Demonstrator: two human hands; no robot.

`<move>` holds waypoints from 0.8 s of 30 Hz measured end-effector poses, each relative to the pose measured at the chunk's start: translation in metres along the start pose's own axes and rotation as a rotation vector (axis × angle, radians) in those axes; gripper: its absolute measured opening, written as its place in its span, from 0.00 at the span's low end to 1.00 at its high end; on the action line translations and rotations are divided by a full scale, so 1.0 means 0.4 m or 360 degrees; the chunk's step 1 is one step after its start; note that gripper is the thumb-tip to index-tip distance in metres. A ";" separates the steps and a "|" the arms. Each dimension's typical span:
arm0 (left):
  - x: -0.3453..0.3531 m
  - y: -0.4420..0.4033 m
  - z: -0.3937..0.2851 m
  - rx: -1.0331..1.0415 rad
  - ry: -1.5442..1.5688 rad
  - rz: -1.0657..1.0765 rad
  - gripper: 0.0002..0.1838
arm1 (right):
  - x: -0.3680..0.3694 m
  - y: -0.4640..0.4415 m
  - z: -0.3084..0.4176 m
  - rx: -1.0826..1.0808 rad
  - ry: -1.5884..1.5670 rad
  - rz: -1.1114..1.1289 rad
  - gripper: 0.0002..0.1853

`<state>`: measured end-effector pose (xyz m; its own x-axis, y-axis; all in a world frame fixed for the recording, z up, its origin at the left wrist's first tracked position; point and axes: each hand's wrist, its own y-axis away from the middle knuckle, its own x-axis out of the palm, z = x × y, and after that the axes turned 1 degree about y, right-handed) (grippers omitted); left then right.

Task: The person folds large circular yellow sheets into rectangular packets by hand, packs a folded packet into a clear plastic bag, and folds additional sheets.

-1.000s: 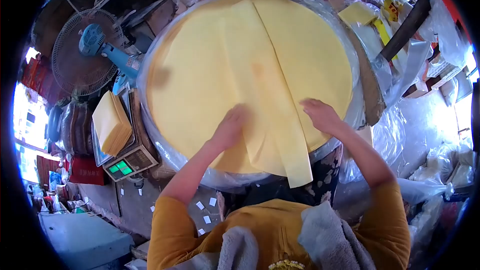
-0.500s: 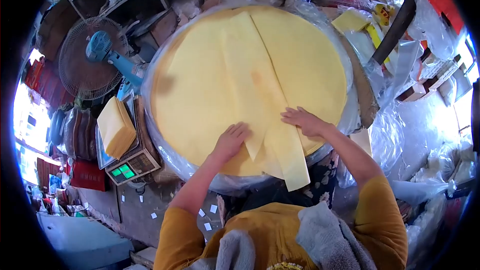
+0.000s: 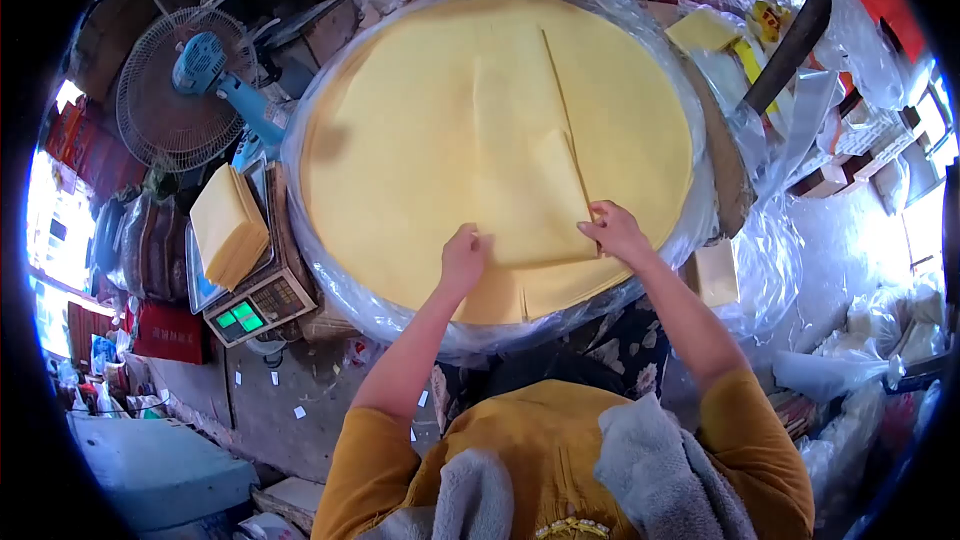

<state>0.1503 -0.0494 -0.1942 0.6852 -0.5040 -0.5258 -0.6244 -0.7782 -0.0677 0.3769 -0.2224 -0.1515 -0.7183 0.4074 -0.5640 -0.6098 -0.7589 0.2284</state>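
Note:
A large round stack of thin yellow sheets (image 3: 390,140) lies on plastic wrap in front of me. Its top sheet is folded inward from the side, and the near end is turned up into a folded flap (image 3: 535,215). My left hand (image 3: 463,258) pinches the flap's near left corner with curled fingers. At the opposite corner, my right hand (image 3: 613,232) holds the right edge between thumb and fingers. Below the flap, the lower sheets show a short slit near the front rim.
To the left, a folded yellow stack (image 3: 230,225) rests on a digital scale (image 3: 262,305) with a lit green display. Behind it stands a blue fan (image 3: 205,70). Clear plastic wrap (image 3: 300,170) rings the round stack, and plastic bags (image 3: 765,250) crowd the right.
The strip end that hung over the front rim is now turned up onto the stack. Both hands went from lying flat to pinching the flap's corners.

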 end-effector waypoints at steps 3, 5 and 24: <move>0.007 -0.011 0.003 -0.0049 -0.0072 0.0009 0.13 | 0.021 -0.006 0.034 -0.0015 0.0163 -0.0261 0.28; 0.001 -0.012 -0.012 -0.0071 -0.0152 0.0042 0.15 | 0.035 -0.014 0.056 0.0031 0.0203 -0.0344 0.28; 0.006 -0.019 -0.007 -0.0344 -0.0211 0.0160 0.17 | 0.081 -0.191 0.060 0.0173 0.0592 -0.0414 0.14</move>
<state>0.1577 -0.0458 -0.1924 0.5600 -0.5402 -0.6281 -0.5825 -0.7958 0.1652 0.3922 -0.1390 -0.1680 -0.3802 0.3524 -0.8551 -0.7994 -0.5902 0.1123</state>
